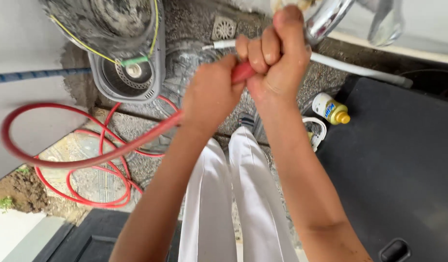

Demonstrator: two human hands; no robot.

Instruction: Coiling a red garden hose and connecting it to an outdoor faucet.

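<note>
Both my hands grip the end of a red hose (112, 150) raised close to a chrome tap (326, 19) at the top. My left hand (209, 94) is closed around the hose just below its end. My right hand (275, 56) is fisted on the hose tip, thumb up beside the tap spout. The rest of the hose runs left in a big loop and lies coiled on the ground at lower left. My legs in white trousers (233, 194) show below my arms.
A grey mop bucket (129, 73) with a spinner stands at upper left. A floor drain (224, 28) is set in the pebbled ground. A white pipe (360, 70) runs right. A yellow-capped bottle (330, 109) lies beside a black surface (398, 160).
</note>
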